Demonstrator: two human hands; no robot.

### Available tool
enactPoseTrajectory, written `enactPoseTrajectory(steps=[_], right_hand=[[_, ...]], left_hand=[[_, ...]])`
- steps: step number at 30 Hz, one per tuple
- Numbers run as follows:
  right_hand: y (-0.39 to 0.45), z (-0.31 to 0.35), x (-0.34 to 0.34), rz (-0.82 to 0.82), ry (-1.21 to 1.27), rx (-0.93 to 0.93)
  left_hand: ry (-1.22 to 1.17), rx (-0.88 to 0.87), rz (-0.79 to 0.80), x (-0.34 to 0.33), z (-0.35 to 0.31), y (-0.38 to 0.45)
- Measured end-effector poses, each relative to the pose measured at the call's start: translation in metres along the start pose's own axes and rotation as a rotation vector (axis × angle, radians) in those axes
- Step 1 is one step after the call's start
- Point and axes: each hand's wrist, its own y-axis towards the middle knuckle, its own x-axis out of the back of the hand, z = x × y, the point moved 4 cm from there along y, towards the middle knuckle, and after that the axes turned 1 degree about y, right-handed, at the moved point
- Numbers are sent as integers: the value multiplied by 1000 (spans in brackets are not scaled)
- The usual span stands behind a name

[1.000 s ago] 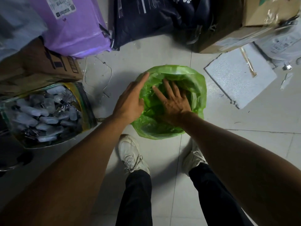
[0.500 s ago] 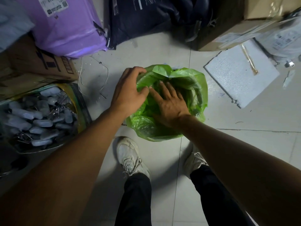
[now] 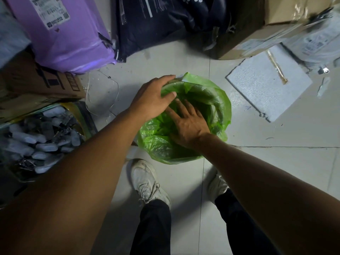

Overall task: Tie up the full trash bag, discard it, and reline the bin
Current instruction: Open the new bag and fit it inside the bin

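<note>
Right hand [image 3: 189, 126] lies flat inside green bag [image 3: 221, 102], left hand [image 3: 150, 100] holding its rim.

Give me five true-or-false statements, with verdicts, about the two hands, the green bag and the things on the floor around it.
1. The right hand presses with spread fingers inside the thin green plastic bag. True.
2. The left hand rests on the purple plastic-wrapped parcel. False: it grips the bag's rim.
3. The bag is knotted shut. False: its mouth is open.
4. A white foam slab lies on the tiled floor, to the right of the bag. True.
5. The person is barefoot. False: they wear white sneakers.
</note>
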Motion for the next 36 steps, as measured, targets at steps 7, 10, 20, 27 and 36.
enactPoseTrajectory(steps=[7, 10, 20, 27, 36], right_hand=[[27, -3, -18, 132, -43, -69], [37, -4, -27, 146, -51, -80], [30, -12, -28, 139, -40, -148], [18, -14, -24, 187, 31, -185], [-49, 11, 25, -45, 32, -15]], left_hand=[[-72, -9, 53, 4, 26, -9], [-92, -17, 56, 1, 31, -7], [-6, -30, -20, -2, 25, -8], [-42, 1, -90, -6, 27, -12], [8, 91, -251, 7, 26, -59]])
